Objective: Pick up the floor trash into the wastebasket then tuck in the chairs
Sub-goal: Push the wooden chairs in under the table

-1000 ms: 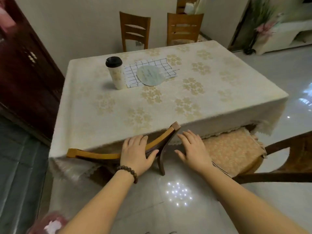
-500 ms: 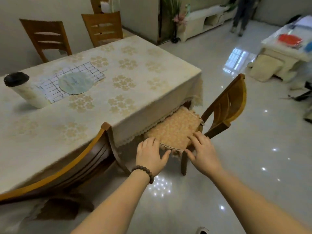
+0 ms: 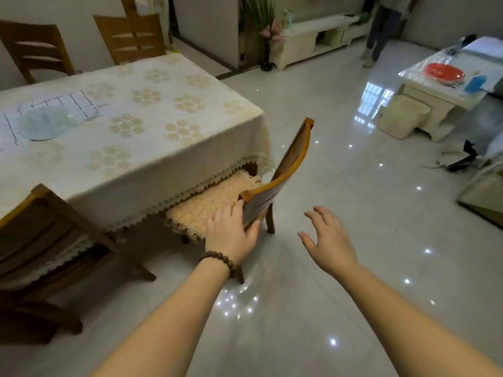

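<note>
A wooden chair (image 3: 291,164) with a beige cushioned seat stands at the near right corner of the dining table (image 3: 152,137), its seat partly under the lace-edged cloth and its back angled outward. My left hand (image 3: 231,232), with a bead bracelet on the wrist, grips the near end of that chair's backrest. My right hand (image 3: 329,240) hovers over the floor to the right of the chair, fingers spread, holding nothing. A second wooden chair (image 3: 51,240) sits pushed against the table's near side at the left. No trash or wastebasket is in view.
Two more wooden chairs (image 3: 130,39) stand at the table's far side. A checked mat with a glass disc (image 3: 43,123) lies on the table. Across the glossy tile floor are a low table (image 3: 441,85) with a red plate, a woven stool (image 3: 405,115), a white cabinet and a standing person (image 3: 381,31).
My view swung right from the left chair to the corner chair. My left hand moved from the seat edge onto the backrest end; my right hand came off the seat and hangs free.
</note>
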Demonstrator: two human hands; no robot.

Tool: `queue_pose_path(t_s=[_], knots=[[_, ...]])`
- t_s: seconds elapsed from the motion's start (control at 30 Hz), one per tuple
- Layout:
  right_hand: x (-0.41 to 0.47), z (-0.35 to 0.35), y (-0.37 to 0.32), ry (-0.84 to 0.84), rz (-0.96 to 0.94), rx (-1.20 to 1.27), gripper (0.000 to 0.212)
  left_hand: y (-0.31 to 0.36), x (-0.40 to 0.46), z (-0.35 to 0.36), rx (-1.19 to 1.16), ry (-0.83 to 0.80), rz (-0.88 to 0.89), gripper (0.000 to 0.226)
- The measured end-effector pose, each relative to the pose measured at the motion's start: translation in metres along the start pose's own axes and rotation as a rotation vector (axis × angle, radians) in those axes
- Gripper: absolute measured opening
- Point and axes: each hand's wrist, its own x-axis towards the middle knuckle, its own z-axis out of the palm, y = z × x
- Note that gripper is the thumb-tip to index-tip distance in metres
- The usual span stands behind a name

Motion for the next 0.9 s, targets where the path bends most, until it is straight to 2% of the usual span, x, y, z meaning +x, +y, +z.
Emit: queue_pose_path(t_s=[0.13, 0.3, 0.57, 0.7, 0.8, 0.9], knots=[[0.017, -0.024, 0.057, -0.030, -0.036, 0.016, 0.051, 0.053, 0.009, 0.017, 0.009, 0.030, -0.053, 0.059], [0.058, -0.033, 0.086, -0.071, -0.118, 0.031, 0.051, 0.093, 0.032, 0.024, 0.041, 0.075, -0.112, 0.058], [0.161, -0.023, 0.101, -0.056, -0.251, 0.017, 0.053, 0.106, 0.100, 0.050, 0.074, 0.116, -0.210, 0.064], [0.220, -0.025, 0.104, -0.058, -0.344, -0.024, 0.066, 0.101, 0.135, 0.064, 0.087, 0.126, -0.292, 0.078], [0.254, -0.029, 0.104, -0.095, -0.439, -0.135, 0.084, 0.096, 0.145, 0.073, 0.066, 0.036, -0.409, 0.100], [0.279, -0.031, 0.102, -0.149, -0.546, -0.204, 0.098, 0.092, 0.144, 0.082, 0.148, -0.054, -0.437, 0.113]])
